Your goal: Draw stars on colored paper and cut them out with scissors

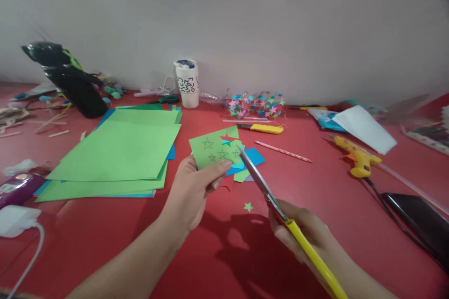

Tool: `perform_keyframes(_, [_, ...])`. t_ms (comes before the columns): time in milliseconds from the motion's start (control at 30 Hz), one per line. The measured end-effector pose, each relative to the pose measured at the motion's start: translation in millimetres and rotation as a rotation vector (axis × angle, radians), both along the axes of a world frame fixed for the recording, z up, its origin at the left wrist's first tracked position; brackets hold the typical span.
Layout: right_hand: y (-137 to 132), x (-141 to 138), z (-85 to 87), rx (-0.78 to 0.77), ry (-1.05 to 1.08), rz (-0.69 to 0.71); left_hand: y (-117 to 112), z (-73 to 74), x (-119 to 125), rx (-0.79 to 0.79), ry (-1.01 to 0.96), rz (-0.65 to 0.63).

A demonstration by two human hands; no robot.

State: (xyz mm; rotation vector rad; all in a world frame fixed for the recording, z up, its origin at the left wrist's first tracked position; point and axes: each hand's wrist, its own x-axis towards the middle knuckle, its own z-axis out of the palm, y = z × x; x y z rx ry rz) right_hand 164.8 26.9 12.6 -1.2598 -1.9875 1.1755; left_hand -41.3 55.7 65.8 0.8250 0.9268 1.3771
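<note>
Between the thumb and fingers of my left hand (194,184) is a piece of green paper (199,147) with several pencil-drawn stars and a cut-out gap near its upper right. My right hand (305,229) is closed on scissors (261,180) with yellow handles. Their blade tips meet the paper's right edge beside a drawn star; the blades look nearly together. A small cut green star (249,206) lies on the red table below the paper. Behind the paper, blue paper scraps (254,155) and other coloured offcuts are partly hidden.
Stacked green sheets (119,149) lie at left, near a black bottle (73,79). A white cup (187,85), star-filled clear packaging (254,105), a yellow cutter knife (266,128) and a pencil (283,151) sit farther back. At right are a yellow glue gun (356,156) and black phone (417,219).
</note>
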Motion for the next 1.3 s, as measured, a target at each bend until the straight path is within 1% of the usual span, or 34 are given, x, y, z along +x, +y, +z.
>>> perform_keyframes(133, [-1,0,-0.8,-0.009,0.020,0.003,1,0.6,0,0.005,-0.023,-0.010])
perform_keyframes(267, [-1,-1,1.1,-0.013,0.005,0.009,-1,2.2,0,0.055,0.037,-0.065])
perform_keyframes(400, [0,-2,4.8,-0.046,0.019,0.019,-2,2.0,-2,0.070,0.100,-0.102])
perform_keyframes(567, [0,-3,5.2,-0.077,0.011,0.016,1,0.3,-5,0.047,0.112,-0.042])
perform_keyframes(700, [1,-2,3.9,-0.074,-0.007,0.032,4,0.7,-6,0.016,0.111,-0.030])
perform_keyframes(800, [2,-2,3.3,-0.062,-0.012,0.033,4,1.5,-7,0.015,0.058,-0.039])
perform_keyframes(900, [1,-3,4.9,-0.066,0.036,0.040,2,1.5,-7,-0.005,-0.065,-0.084])
perform_keyframes(967, [-1,-5,7.2,-0.092,0.078,0.022,2,0.8,-5,-0.023,-0.133,-0.107])
perform_keyframes(1067, [-4,-7,9.2,-0.147,0.128,-0.001,1,-0.7,-1,-0.020,-0.141,-0.089])
perform_keyframes(1167, [-4,-9,7.1,-0.139,0.130,0.031,2,-1.3,1,-0.008,-0.135,-0.064])
perform_keyframes(1233, [-3,-9,5.4,-0.127,0.118,0.034,1,-0.3,0,-0.008,-0.189,-0.081])
perform_keyframes(1300, [-4,-9,5.6,-0.116,0.119,0.023,0,1.4,0,-0.004,-0.259,-0.127])
